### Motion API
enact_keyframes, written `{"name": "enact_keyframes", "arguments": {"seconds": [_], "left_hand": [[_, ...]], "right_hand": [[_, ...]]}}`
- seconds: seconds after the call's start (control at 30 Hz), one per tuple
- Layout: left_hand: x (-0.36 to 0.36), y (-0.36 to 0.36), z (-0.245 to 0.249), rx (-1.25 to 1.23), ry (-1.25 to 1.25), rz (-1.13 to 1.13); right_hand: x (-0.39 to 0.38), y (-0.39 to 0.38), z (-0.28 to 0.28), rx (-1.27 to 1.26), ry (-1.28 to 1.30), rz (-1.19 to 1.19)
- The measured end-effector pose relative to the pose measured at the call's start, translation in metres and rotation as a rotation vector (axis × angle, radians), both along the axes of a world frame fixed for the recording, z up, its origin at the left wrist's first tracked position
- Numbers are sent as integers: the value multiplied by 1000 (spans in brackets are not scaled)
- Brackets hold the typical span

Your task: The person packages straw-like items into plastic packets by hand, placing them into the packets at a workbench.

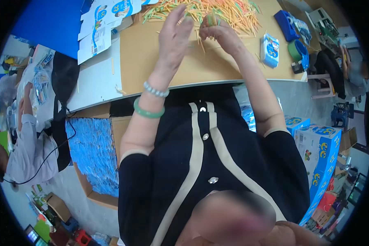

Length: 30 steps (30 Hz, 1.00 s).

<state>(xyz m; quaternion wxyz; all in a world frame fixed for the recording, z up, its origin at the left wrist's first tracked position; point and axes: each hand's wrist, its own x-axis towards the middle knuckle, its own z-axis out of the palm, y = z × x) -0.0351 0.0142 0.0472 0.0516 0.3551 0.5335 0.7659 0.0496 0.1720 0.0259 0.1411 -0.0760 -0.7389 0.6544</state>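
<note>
A wide heap of thin orange, yellow, green and red sticks (244, 16) lies across the far part of the table (151, 61). My left hand (174, 39) is raised at the heap's near left, its fingers stretched out and holding nothing. Opposite it, my right hand (225, 36) is closed around a small bunch of sticks (211, 20), whose ends poke out above and below the fingers. Right of that hand stands a blue-and-white striped packet (270, 50).
Flattened printed cartons (95, 39) lie at the table's left. A green tape roll in a blue dispenser (298, 51) sits near the right edge. Below the table, an open box (93, 151) holds many blue packets. Blue cartons (315, 151) are stacked right; another person (33, 143) sits left.
</note>
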Motion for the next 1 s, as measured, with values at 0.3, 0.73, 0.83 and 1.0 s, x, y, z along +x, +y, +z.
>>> {"name": "enact_keyframes", "arguments": {"seconds": [0.3, 0.73, 0.83, 1.0], "left_hand": [[43, 40, -45, -392, 328, -53], [-39, -72, -42, -1025, 596, 259], [-49, -80, -52, -957, 826, 324], [-61, -61, -58, -978, 686, 170]], "right_hand": [[27, -50, -48, 407, 83, -435], [47, 19, -56, 411, 42, -642], [62, -7, -8, 689, -370, -362], [53, -1, -27, 1164, -213, -220]]}}
